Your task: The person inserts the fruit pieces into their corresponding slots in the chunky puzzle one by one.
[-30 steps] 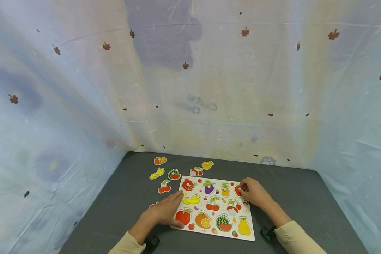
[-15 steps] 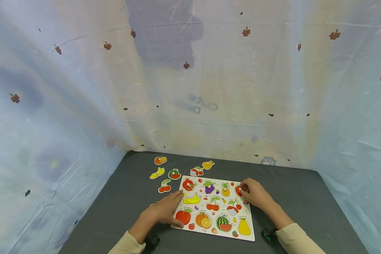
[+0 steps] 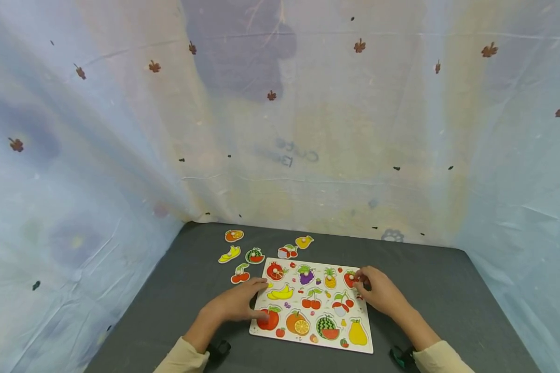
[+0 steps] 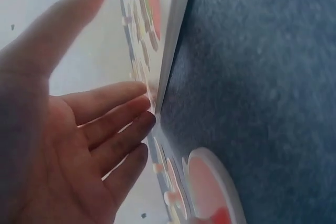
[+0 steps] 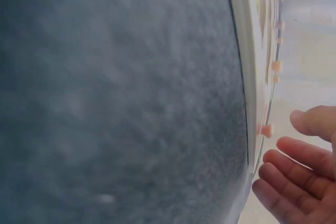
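Note:
A white fruit puzzle board (image 3: 361, 348) lies on the dark table. At its left edge, my left hand (image 3: 233, 303) hovers with fingers extended and thumb spread; in the left wrist view its fingertips (image 4: 140, 90) are right by the board's edge. My right hand (image 3: 379, 292) is at the upper right corner, beside the strawberry piece (image 3: 349, 280). In the right wrist view its thumb and fingers are apart, just off a small wooden knob (image 5: 268, 130). Pomegranate (image 3: 275, 271), grape (image 3: 305, 275) and pineapple (image 3: 330, 278) pieces sit along the board's top row.
Loose knobbed pieces lie behind and left of the board: orange (image 3: 234, 235), bananas (image 3: 229, 254), watermelon (image 3: 254, 255), cherries (image 3: 240, 274), pear (image 3: 304, 242) and a red-and-white fruit (image 3: 287, 252). A reddish piece (image 4: 210, 182) lies near my left hand. A patterned curtain (image 3: 331, 129) surrounds the table.
My right fingers have let go of the strawberry piece and drawn slightly right, uncovering more of it. My left hand has moved a little left, off the board.

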Tool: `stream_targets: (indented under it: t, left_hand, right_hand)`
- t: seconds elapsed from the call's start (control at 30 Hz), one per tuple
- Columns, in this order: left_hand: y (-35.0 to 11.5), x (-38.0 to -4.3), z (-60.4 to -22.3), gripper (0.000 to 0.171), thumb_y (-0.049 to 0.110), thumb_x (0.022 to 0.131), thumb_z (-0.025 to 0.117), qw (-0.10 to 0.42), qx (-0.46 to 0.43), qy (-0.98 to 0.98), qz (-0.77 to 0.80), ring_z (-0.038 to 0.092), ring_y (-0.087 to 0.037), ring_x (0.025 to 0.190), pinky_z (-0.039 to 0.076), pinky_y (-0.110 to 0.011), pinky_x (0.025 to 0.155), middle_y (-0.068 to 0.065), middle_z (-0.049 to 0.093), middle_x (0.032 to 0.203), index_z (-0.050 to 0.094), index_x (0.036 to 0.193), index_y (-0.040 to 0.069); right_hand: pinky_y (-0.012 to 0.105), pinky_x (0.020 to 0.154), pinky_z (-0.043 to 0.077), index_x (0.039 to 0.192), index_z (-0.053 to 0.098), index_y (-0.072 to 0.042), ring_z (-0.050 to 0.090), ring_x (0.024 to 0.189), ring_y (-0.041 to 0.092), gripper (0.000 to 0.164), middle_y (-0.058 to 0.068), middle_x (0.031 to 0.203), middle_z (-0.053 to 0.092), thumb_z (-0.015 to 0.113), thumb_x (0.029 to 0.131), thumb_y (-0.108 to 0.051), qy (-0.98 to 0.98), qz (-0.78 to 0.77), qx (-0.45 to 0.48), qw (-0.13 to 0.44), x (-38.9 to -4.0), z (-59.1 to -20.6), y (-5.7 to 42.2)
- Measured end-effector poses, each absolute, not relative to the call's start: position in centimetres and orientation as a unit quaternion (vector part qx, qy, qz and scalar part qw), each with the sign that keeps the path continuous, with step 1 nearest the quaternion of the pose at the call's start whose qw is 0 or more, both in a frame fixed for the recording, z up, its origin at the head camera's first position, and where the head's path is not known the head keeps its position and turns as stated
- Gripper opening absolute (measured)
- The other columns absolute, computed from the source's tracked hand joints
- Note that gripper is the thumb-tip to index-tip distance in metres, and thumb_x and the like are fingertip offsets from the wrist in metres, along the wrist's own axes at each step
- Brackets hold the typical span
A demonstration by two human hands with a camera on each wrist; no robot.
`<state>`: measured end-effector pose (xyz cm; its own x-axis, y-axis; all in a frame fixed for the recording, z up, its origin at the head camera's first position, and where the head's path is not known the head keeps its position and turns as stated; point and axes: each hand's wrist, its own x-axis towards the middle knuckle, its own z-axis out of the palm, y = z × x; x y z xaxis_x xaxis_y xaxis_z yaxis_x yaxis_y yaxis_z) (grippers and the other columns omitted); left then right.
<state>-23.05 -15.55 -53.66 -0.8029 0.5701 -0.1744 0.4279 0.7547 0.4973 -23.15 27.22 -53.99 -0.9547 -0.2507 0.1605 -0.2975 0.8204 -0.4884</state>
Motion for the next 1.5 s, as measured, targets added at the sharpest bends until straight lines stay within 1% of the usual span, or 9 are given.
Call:
stream_targets:
  t: [0.13,0.27,0.4,0.53,0.67,0.87,1.07,1.27,1.5]
  left_hand:
    - [-16.1,-23.4,-53.6,0.087,0.064,0.090,0.080,0.142,0.263,0.927,0.226,0.052,-0.030,0.144,0.044,-0.056,0.116,-0.007,0.050,0.160,0.057,0.155,0.011]
    - [-16.8,-23.9,-53.3,0.076,0.060,0.092,0.080,0.105,0.258,0.934,0.225,0.056,-0.031,0.140,0.047,-0.056,0.113,-0.008,0.055,0.154,0.062,0.148,0.011]
    - [-17.7,-24.4,-53.0,0.065,0.050,0.095,0.081,0.067,0.251,0.939,0.228,0.058,-0.032,0.136,0.049,-0.056,0.111,-0.010,0.057,0.150,0.064,0.144,0.011]
    - [-18.5,-25.0,-52.7,0.061,0.045,0.097,0.080,0.044,0.229,0.944,0.235,0.057,-0.033,0.138,0.049,-0.058,0.111,-0.012,0.055,0.154,0.062,0.146,0.013]
    - [-19.3,-25.9,-52.6,0.057,0.040,0.099,0.080,0.029,0.216,0.947,0.236,0.054,-0.036,0.141,0.047,-0.059,0.112,-0.013,0.055,0.154,0.063,0.147,0.013]
    - [-20.5,-27.2,-52.8,0.047,0.034,0.101,0.078,0.010,0.187,0.952,0.243,0.056,-0.038,0.138,0.047,-0.061,0.110,-0.014,0.058,0.148,0.066,0.140,0.013]
    - [-21.4,-28.1,-53.1,0.047,0.034,0.103,0.076,0.013,0.157,0.956,0.249,0.055,-0.038,0.139,0.047,-0.061,0.111,-0.016,0.057,0.149,0.066,0.142,0.011]
    - [-22.3,-29.3,-53.4,0.047,0.029,0.103,0.076,0.004,0.146,0.958,0.247,0.054,-0.041,0.139,0.046,-0.062,0.112,-0.018,0.057,0.148,0.065,0.143,0.009]
    - [-23.5,-30.8,-53.9,0.044,0.028,0.104,0.074,0.006,0.141,0.962,0.233,0.055,-0.042,0.136,0.046,-0.063,0.109,-0.018,0.057,0.145,0.065,0.143,0.010]
  right_hand:
    - [0.046,0.087,0.057,0.116,0.075,-0.005,0.065,0.097,0.023,0.021,0.004,0.107,0.068,0.079,0.099,-0.016,-0.952,0.258,0.154,0.050,-22.4,-54.1,27.3]
    - [0.055,0.098,0.055,0.124,0.074,-0.005,0.068,0.111,0.029,0.030,0.008,0.118,0.071,0.079,0.100,-0.022,-0.951,0.259,0.163,0.041,-21.8,-54.2,27.4]
    - [0.056,0.102,0.053,0.134,0.070,-0.005,0.067,0.119,0.032,0.043,0.009,0.128,0.069,0.080,0.099,-0.028,-0.952,0.257,0.164,0.024,-21.1,-54.3,27.4]
    - [0.056,0.102,0.054,0.138,0.067,-0.003,0.066,0.119,0.032,0.050,0.011,0.132,0.068,0.082,0.098,-0.030,-0.949,0.256,0.182,0.014,-20.4,-54.4,27.6]
    - [0.056,0.107,0.051,0.143,0.064,-0.003,0.065,0.126,0.033,0.058,0.012,0.139,0.066,0.082,0.098,-0.034,-0.950,0.250,0.189,0.001,-19.7,-54.4,27.6]
    - [0.060,0.111,0.047,0.152,0.056,-0.002,0.060,0.134,0.037,0.075,0.016,0.150,0.059,0.083,0.095,-0.043,-0.946,0.270,0.174,-0.038,-18.6,-54.3,27.7]
    - [0.066,0.114,0.041,0.158,0.049,-0.001,0.049,0.145,0.048,0.088,0.026,0.161,0.048,0.084,0.093,-0.048,-0.944,0.273,0.178,-0.053,-17.5,-54.4,28.1]
    - [0.071,0.117,0.033,0.164,0.040,-0.003,0.032,0.155,0.052,0.103,0.025,0.171,0.033,0.082,0.089,-0.059,-0.943,0.275,0.156,-0.101,-16.9,-54.6,28.2]
    - [0.073,0.121,0.024,0.166,0.035,-0.001,0.024,0.158,0.053,0.113,0.025,0.173,0.028,0.083,0.085,-0.063,-0.942,0.274,0.158,-0.111,-16.3,-55.0,28.3]
